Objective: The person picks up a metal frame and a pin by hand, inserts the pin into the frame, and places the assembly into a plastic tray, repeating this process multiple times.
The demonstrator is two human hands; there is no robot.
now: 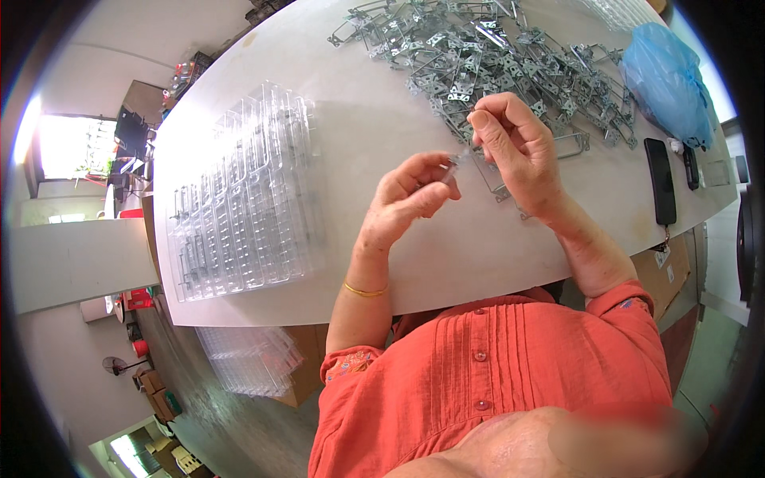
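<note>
My left hand [408, 195] is closed around a small shiny metal piece [453, 169], which sticks out between the thumb and fingers. Just right of it and a little higher, my right hand [516, 151] pinches thumb and forefinger together; whatever is between them is too small to name. Beyond both hands spreads a big heap of thin metal brackets [486, 68] with bent rods and flat end plates. A few loose brackets [575, 146] lie around my right hand, partly hidden by it. To the left stands a clear plastic blister tray [247, 191] with rows of rod-shaped parts in it.
A blue plastic bag [668, 80] sits at the right of the white table [351, 103], with a black phone [660, 182] nearer me. More clear trays [247, 358] rest on a cardboard box below the table's left edge. Clear plastic packing [621, 12] lies at the far right.
</note>
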